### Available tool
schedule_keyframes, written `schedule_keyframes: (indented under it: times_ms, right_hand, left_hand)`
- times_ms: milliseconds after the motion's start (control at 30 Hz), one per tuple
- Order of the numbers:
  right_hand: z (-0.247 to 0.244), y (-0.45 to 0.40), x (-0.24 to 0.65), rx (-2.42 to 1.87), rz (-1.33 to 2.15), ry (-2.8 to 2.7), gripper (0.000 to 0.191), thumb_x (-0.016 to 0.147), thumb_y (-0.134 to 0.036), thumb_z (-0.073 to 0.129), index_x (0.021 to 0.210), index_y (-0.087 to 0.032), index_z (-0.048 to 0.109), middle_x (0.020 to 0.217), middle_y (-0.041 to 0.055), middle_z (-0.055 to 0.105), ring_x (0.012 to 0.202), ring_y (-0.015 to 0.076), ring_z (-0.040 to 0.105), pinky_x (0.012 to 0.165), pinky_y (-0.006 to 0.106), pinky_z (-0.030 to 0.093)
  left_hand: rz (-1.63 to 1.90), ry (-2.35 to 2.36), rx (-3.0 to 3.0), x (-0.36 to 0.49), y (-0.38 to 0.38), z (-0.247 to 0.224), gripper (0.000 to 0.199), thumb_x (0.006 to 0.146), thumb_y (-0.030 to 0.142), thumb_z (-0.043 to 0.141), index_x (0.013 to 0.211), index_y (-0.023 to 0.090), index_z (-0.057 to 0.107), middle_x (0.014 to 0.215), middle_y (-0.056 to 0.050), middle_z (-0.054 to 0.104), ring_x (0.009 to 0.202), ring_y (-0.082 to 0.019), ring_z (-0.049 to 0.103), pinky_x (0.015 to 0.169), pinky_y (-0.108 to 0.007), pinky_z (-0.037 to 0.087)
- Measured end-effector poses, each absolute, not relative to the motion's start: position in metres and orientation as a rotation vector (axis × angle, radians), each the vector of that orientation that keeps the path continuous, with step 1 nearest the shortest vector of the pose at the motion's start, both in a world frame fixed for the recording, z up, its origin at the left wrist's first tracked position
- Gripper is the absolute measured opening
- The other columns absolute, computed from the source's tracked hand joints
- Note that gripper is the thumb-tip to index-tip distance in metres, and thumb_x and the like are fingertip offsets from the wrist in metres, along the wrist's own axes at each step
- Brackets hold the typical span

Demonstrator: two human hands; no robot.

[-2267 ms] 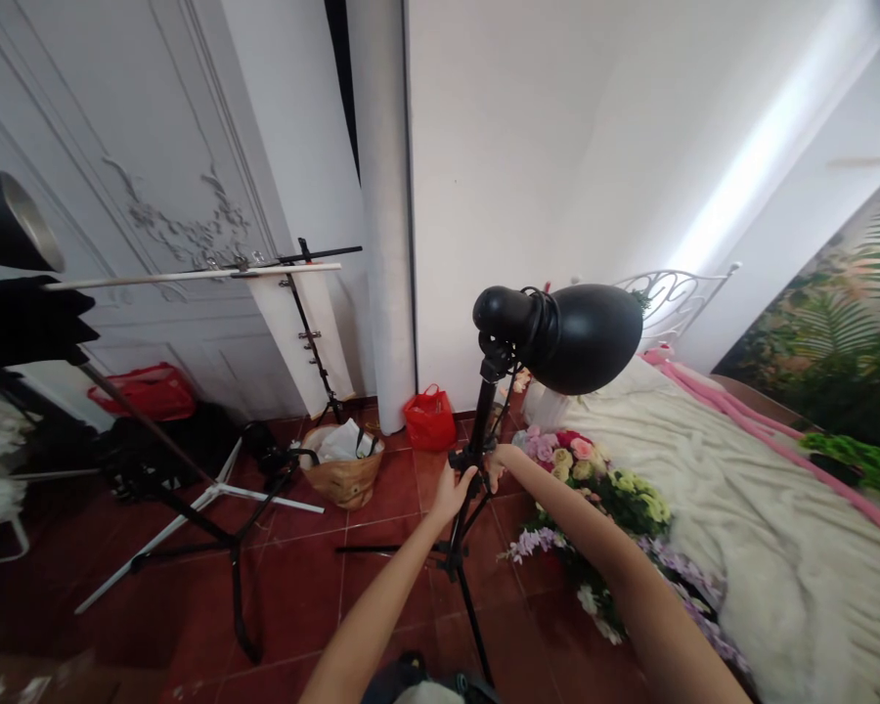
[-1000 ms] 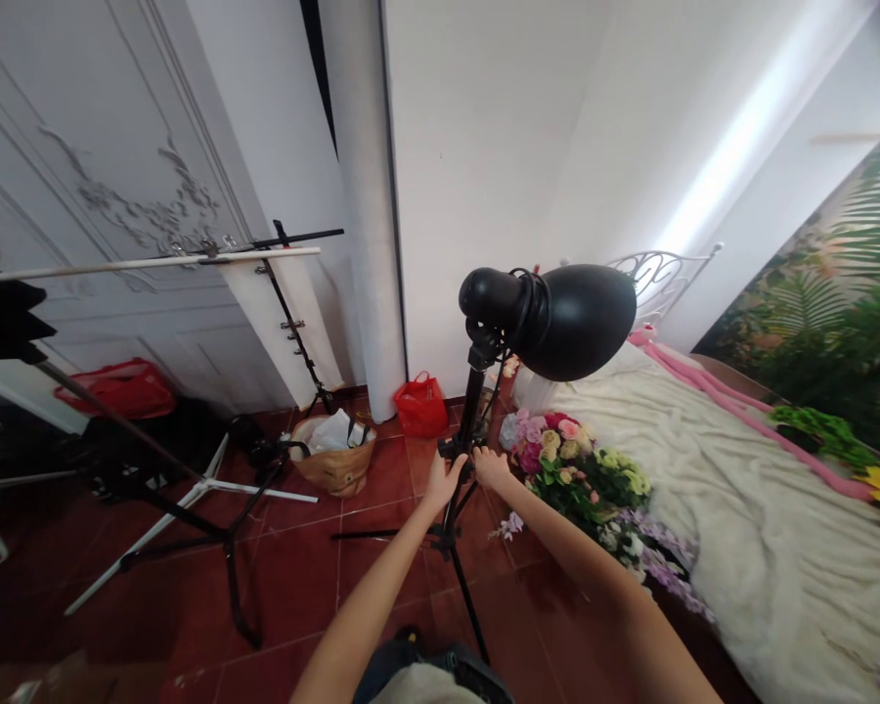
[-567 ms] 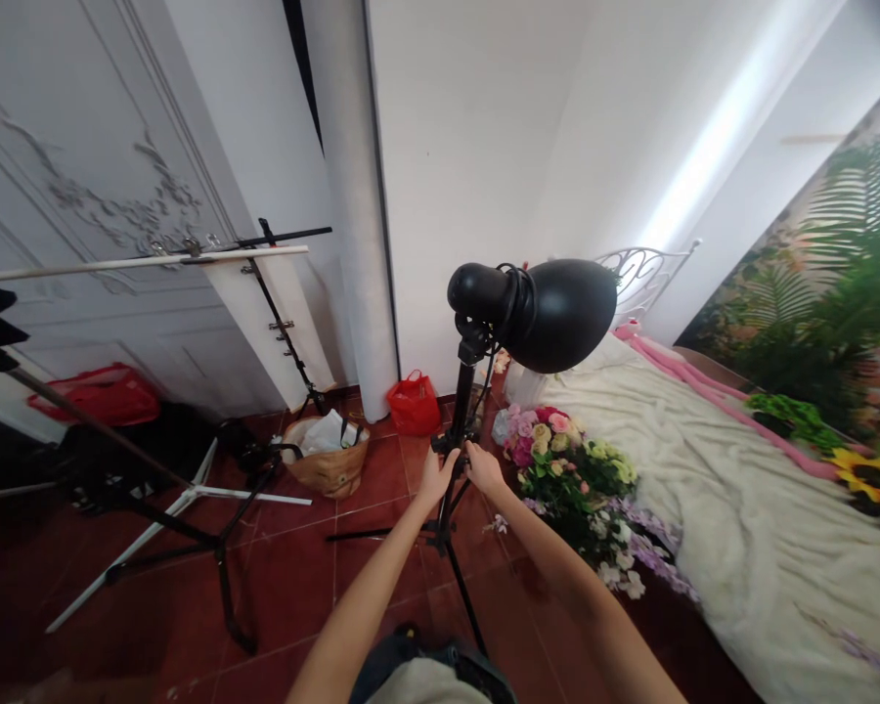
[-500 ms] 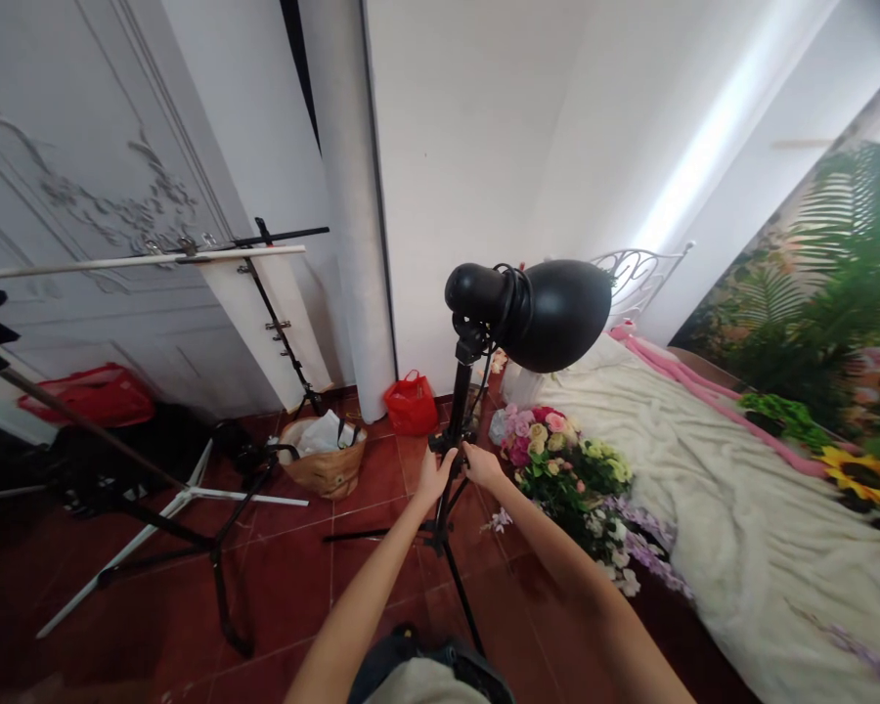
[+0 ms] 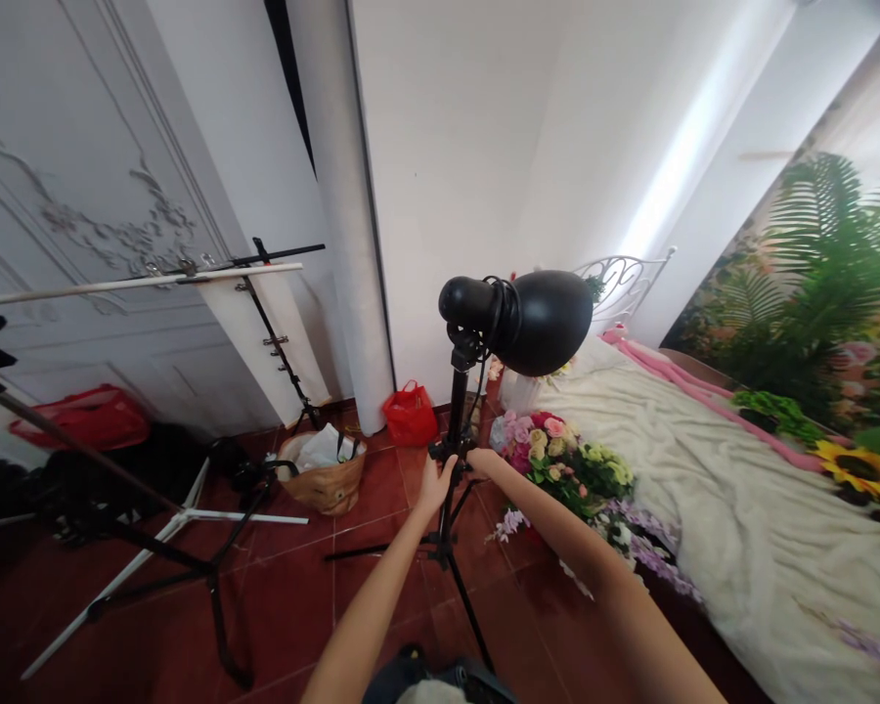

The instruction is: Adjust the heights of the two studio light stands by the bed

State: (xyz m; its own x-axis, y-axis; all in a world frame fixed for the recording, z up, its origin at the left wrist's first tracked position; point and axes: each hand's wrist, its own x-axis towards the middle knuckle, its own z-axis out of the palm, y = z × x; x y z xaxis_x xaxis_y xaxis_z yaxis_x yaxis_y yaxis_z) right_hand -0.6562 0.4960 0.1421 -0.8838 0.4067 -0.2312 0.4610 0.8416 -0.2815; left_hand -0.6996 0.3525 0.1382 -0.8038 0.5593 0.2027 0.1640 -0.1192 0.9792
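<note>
A black studio lamp (image 5: 547, 323) with a wide dome reflector and a coiled cable sits on top of a black light stand (image 5: 458, 396). The stand is upright, its legs spread on the floor in front of me. My left hand (image 5: 437, 481) is closed around the pole just below its black collar (image 5: 441, 451). On the other side of that collar, my right hand (image 5: 482, 463) is closed too, apparently on a knob there; its fingertips are largely hidden.
Artificial flowers (image 5: 557, 450) crowd the right side, beside a bed with a cream blanket (image 5: 689, 440). Leftward stand a wicker basket (image 5: 330, 486), a red bag (image 5: 411, 415), and more stands with black and white legs (image 5: 249, 516). A backdrop frame (image 5: 117, 286) spans the far left.
My view has shifted slightly, so the lamp appears a little lower and further left. My right forearm has swung outward and its wrist has turned at the collar. Both hands stay on the stand.
</note>
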Motion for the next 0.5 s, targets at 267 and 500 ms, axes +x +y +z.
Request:
schedule_keyframes:
  times_ms: [267, 500]
  right_hand:
    - [0.090, 0.443, -0.602, 0.782, -0.319, 3.223, 0.066, 0.083, -0.012, 0.033, 0.143, -0.018, 0.007, 0.146, 0.0150, 0.023, 0.121, 0.0213, 0.044, 0.093, 0.032, 0.039]
    - [0.072, 0.429, -0.578, 0.785, -0.648, 2.994, 0.103, 0.063, -0.019, 0.066, 0.143, -0.021, 0.002, 0.146, 0.0234, 0.008, 0.126, 0.0333, 0.036, 0.099, 0.044, 0.032]
  left_hand:
    - [2.025, 1.938, 0.872, -0.703, 0.357, 0.124, 0.037, 0.077, 0.044, 0.055, 0.103, 0.018, 0.055, 0.106, -0.010, 0.062, 0.104, -0.021, 0.056, 0.097, -0.040, 0.038]
    - [1.927, 1.970, 0.995, -0.709, 0.344, 0.141, 0.034, 0.076, 0.037, 0.057, 0.104, 0.018, 0.056, 0.110, -0.011, 0.061, 0.109, -0.021, 0.053, 0.100, -0.040, 0.035]
